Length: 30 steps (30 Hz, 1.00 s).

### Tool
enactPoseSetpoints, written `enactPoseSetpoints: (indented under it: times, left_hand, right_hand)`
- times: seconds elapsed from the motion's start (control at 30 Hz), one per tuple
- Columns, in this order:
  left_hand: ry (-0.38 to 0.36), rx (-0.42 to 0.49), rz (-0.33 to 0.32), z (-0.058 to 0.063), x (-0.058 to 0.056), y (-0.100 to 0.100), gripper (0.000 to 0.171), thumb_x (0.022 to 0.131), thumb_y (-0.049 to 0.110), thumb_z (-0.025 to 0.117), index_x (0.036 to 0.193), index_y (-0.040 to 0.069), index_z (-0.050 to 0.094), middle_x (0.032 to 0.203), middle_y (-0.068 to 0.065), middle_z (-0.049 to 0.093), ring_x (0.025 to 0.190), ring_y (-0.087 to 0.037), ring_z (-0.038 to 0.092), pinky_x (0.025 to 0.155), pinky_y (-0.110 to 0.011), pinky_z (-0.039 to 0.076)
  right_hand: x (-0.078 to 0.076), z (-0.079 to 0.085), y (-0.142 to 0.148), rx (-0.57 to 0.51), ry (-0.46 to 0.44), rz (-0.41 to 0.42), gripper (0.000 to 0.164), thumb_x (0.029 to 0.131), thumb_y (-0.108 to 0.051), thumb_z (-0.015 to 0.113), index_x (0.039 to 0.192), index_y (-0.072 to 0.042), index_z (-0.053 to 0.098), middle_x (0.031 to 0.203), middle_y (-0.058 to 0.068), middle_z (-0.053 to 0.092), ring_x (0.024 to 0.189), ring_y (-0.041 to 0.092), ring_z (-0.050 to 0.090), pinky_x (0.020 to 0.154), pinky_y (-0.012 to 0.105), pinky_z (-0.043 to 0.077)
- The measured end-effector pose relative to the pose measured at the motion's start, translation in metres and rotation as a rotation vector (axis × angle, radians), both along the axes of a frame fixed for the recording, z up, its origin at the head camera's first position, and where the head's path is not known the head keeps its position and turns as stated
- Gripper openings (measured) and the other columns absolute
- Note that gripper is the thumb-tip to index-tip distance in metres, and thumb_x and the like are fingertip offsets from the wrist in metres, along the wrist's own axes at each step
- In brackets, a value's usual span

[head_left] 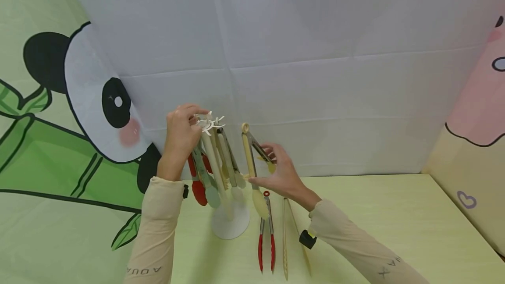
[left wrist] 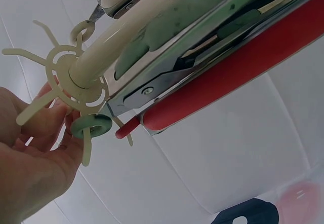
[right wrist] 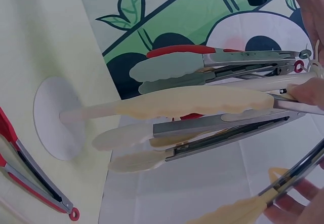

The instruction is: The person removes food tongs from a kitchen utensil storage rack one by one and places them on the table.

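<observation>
My left hand (head_left: 183,130) grips the top of a white stand (head_left: 209,125), at its ring of hooks. In the left wrist view its fingers (left wrist: 48,120) are behind the ring. Red tongs (head_left: 199,192), green tongs (head_left: 213,196) and whitish tongs (head_left: 237,193) hang from the stand. To the right of these, my right hand (head_left: 282,172) holds pale yellow tongs (head_left: 260,204), thumb on one arm and fingers on the other. Their looped end points up and their arms are spread apart. In the right wrist view, one yellow tip (right wrist: 197,100) overlaps the stand's pole.
Another pair of red-handled tongs (head_left: 272,249) lies on the pale table (head_left: 375,214), in front of my right hand. Beside it are thin gold tongs (head_left: 285,240). The stand's round white base (head_left: 230,227) rests near the table's back left. A white cloth wall (head_left: 296,86) rises behind.
</observation>
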State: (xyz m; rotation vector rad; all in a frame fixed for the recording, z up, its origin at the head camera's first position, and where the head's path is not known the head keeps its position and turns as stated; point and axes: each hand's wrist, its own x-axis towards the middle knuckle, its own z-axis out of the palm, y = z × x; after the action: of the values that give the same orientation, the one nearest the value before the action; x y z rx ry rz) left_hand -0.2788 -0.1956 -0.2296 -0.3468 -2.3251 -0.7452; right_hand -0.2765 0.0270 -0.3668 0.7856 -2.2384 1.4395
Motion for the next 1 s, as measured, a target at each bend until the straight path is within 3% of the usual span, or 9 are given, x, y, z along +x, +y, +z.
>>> enactPoseSetpoints:
  times: [0.13,0.3,0.53,1.0]
  left_hand:
    - [0.002,0.004,0.002,-0.001,-0.001,0.000,0.044,0.069,-0.019,0.040,0.094,0.003,0.068,0.101,-0.010,0.060,0.094,-0.034,0.056,0.076,-0.043,0.048]
    - [-0.001,0.015,0.004,-0.002,-0.001,0.000,0.042,0.069,-0.019,0.042,0.093,0.003,0.068,0.100,-0.011,0.060,0.094,-0.034,0.056,0.076,-0.042,0.048]
    - [0.001,0.024,0.001,-0.002,-0.002,0.000,0.036,0.071,-0.018,0.047,0.092,0.002,0.068,0.100,-0.012,0.060,0.094,-0.034,0.054,0.076,-0.041,0.048]
    - [0.014,0.023,-0.009,-0.002,-0.003,-0.001,0.038,0.071,-0.018,0.044,0.092,0.003,0.069,0.099,-0.011,0.061,0.094,-0.035,0.054,0.077,-0.044,0.047]
  right_hand:
    - [0.004,0.001,0.003,-0.004,0.001,-0.008,0.078,0.056,-0.035,0.081,0.121,-0.020,0.041,0.105,0.005,0.047,0.093,0.023,0.047,0.078,0.038,0.043]
    - [0.008,0.002,0.008,0.015,-0.005,-0.034,0.077,0.056,-0.035,0.081,0.120,-0.020,0.041,0.104,0.003,0.047,0.093,0.020,0.046,0.078,0.031,0.042]
    - [0.014,0.002,0.018,0.007,0.005,-0.031,0.079,0.055,-0.034,0.082,0.120,-0.018,0.042,0.103,0.004,0.047,0.092,0.021,0.046,0.078,0.040,0.043]
    - [0.024,-0.004,0.033,0.011,-0.017,-0.060,0.079,0.054,-0.034,0.082,0.120,-0.018,0.042,0.102,0.005,0.048,0.090,0.022,0.046,0.076,0.042,0.042]
